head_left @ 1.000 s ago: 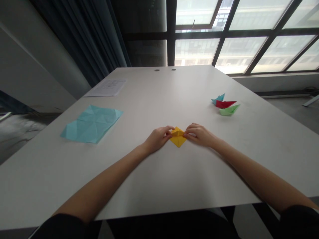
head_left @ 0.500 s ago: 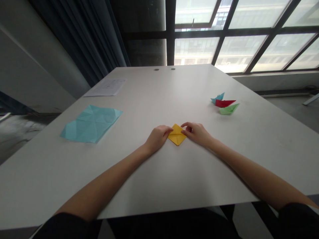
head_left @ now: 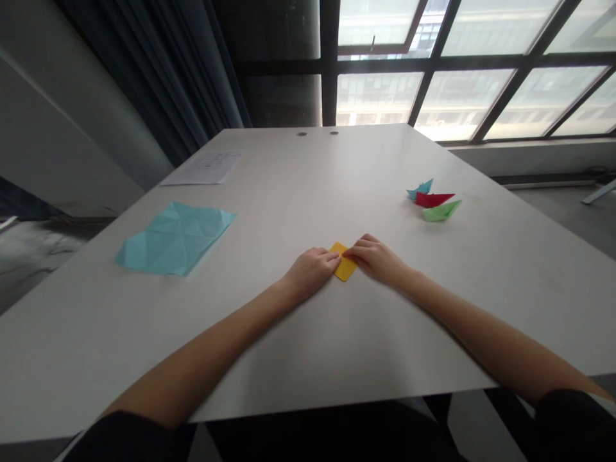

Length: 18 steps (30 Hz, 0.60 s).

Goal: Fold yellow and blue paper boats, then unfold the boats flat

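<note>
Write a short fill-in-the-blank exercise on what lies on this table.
1. Both hands press on a folded ____ paper.
2. The creased sheet lying flat on the table is light ____.
3. Between the blue boat and the green boat sits a ____ one.

Missing words: yellow; blue; red

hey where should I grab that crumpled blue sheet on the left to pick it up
Take the blue sheet by its near right corner, coming in from the right with the left hand. Its creases lift the paper a little off the table, so that edge probably leaves room for fingers to slip under.
</note>
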### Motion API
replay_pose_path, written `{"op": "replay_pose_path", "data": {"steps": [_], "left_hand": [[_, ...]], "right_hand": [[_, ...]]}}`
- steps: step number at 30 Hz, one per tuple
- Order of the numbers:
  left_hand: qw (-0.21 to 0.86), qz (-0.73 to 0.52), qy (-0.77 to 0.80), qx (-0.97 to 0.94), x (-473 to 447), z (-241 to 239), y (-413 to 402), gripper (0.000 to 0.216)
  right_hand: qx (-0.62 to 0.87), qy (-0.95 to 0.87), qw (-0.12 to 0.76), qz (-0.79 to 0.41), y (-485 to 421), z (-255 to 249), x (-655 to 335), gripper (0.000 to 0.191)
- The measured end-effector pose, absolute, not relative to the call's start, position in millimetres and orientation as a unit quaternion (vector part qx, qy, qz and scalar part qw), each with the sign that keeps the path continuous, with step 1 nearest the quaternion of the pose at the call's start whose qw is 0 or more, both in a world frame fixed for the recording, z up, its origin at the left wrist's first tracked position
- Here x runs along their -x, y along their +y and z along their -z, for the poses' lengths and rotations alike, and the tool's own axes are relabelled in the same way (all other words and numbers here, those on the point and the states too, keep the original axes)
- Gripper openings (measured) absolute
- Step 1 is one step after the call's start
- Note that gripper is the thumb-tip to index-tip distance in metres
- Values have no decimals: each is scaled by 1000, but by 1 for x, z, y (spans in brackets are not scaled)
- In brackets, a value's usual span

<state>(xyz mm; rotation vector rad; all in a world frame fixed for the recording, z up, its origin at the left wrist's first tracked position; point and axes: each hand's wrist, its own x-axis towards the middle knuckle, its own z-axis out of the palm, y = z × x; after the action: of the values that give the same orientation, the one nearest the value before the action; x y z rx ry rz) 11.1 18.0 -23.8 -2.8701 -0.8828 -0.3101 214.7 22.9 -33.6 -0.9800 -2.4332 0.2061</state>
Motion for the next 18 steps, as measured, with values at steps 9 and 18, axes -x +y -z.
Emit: {"op": "replay_pose_path", "data": {"steps": [9, 18], "left_hand": [[26, 54, -326, 943, -7, 23, 8, 26], [-115, 45, -294, 948, 20, 28, 24, 38]], "right_hand": [[491, -825, 249, -127, 26, 40, -208, 15], [539, -803, 210, -141, 35, 43, -220, 19]]}}
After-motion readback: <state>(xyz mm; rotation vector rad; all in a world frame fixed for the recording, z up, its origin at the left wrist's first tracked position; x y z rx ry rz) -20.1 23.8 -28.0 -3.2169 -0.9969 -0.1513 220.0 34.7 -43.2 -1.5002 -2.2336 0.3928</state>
